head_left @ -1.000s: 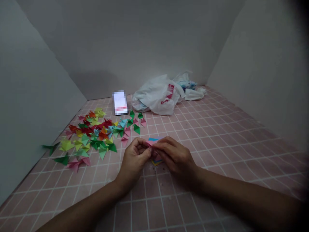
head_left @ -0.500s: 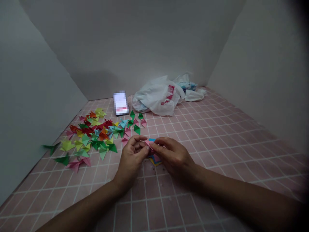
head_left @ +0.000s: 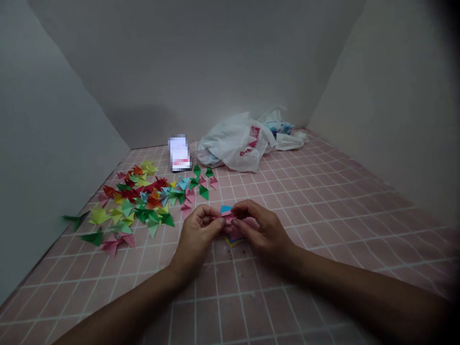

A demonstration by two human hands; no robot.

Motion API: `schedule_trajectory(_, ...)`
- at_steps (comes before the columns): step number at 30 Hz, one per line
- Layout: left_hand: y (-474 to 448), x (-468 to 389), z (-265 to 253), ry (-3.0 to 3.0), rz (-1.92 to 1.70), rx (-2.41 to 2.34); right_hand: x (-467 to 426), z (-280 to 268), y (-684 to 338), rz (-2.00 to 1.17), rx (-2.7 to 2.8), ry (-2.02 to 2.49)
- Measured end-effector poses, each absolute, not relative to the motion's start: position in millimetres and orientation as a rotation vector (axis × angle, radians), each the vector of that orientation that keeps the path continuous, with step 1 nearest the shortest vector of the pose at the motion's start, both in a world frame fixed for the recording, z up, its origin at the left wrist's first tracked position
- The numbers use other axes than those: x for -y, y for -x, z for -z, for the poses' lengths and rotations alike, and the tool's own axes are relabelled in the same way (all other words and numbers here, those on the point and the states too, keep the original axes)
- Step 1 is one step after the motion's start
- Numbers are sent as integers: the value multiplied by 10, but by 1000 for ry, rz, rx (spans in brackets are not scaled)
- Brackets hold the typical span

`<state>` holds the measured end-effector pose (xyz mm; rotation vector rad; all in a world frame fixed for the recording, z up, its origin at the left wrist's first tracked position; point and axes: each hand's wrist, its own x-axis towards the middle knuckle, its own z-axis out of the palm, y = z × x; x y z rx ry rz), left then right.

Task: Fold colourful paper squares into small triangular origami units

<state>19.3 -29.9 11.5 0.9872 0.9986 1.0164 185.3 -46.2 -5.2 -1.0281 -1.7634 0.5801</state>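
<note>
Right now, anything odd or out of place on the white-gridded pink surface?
Slightly: one dark green folded-paper piece sits by the grey left wall, apart from the loose multicoloured folded-paper cluster, so it looks stray. Nothing else stands out.

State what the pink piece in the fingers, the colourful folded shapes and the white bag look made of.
Pink piece: probably matte paper, being thin and folded. Folded shapes: likely matte paper, given sharp creases and points. Bag: apparently thin plastic, perhaps faintly glossy, since it crumples and looks slightly see-through.
</note>
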Motion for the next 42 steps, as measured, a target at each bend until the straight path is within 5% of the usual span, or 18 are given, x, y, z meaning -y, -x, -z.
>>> schedule_trajectory(15, -205, 307, -61, -947, -1008, -973, 480, 40, -1813, -485, 1746, 1074)
schedule_trajectory(42, -283, 380, 1, -999, -1028, -999, 482, 119, -1756, -853, 1340, 1233)
